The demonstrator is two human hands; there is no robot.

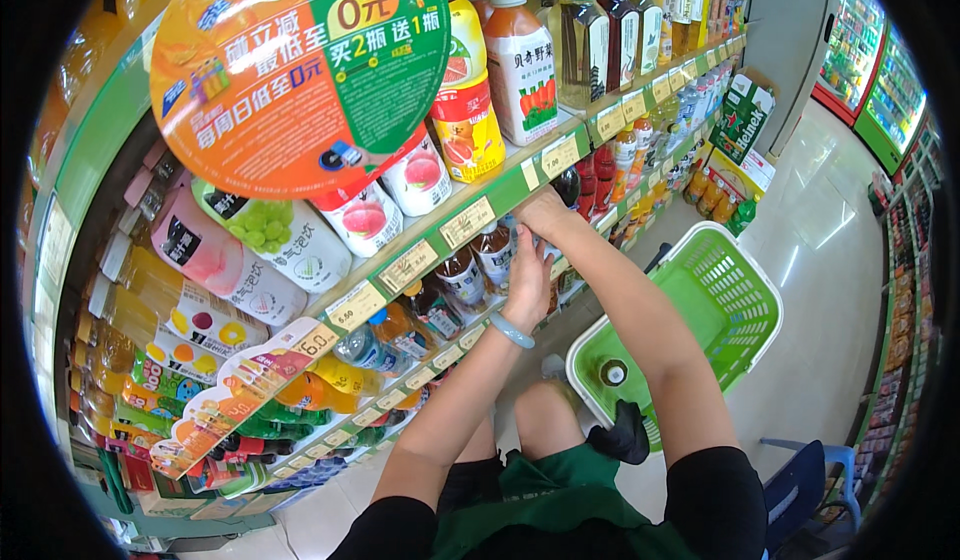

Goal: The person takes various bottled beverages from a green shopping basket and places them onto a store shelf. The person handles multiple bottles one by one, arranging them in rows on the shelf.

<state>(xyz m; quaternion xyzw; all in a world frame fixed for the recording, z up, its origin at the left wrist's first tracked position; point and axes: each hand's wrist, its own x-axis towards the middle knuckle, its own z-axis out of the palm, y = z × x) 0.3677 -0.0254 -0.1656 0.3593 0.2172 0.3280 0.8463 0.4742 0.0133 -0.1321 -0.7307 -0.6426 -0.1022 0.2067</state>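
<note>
Both arms reach to the shelf tier under a green price rail (pixel 480 222). My left hand (pixel 529 276), with a pale bangle (pixel 512 331) at the wrist, is raised beside brown drink bottles (pixel 491 252). Its fingertips come close to my right wrist; whether it grips anything is unclear. My right hand (pixel 544 213) goes in beneath the rail, its fingers hidden, so its hold cannot be made out. On the floor to my right stands a green plastic shopping basket (pixel 778 312) with a white rim. One dark bottle (pixel 613 372) stands upright inside it.
A round promotional sign (pixel 300 72) juts over the upper shelf at left. Carton drinks and bottles (pixel 521 64) line that shelf. A black cloth-like item (pixel 622 432) hangs at the basket's near end. Cardboard boxes (pixel 742 121), a blue stool (pixel 840 459) and drink fridges (pixel 855 49) lie to the right.
</note>
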